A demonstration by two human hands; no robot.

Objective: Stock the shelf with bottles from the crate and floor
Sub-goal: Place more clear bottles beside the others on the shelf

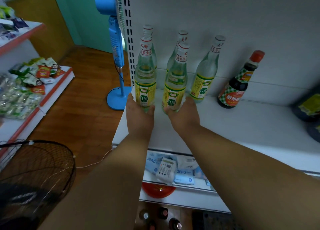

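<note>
mid-frame: left hand (139, 116) clamped on front-left bottle (145, 84), right hand (184, 116) on front-right bottle (174, 89); slide upright toward rear bottles, then release onto shelf (242, 125).

You have five clear yellow-labelled bottles (205, 73) upright on the white shelf (242, 125), more bottles (162, 214) low on the floor.

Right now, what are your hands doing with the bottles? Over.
Left hand grips front-left vinegar bottle. Right hand grips the bottle beside it. Both on shelf. Nothing blocking.
</note>
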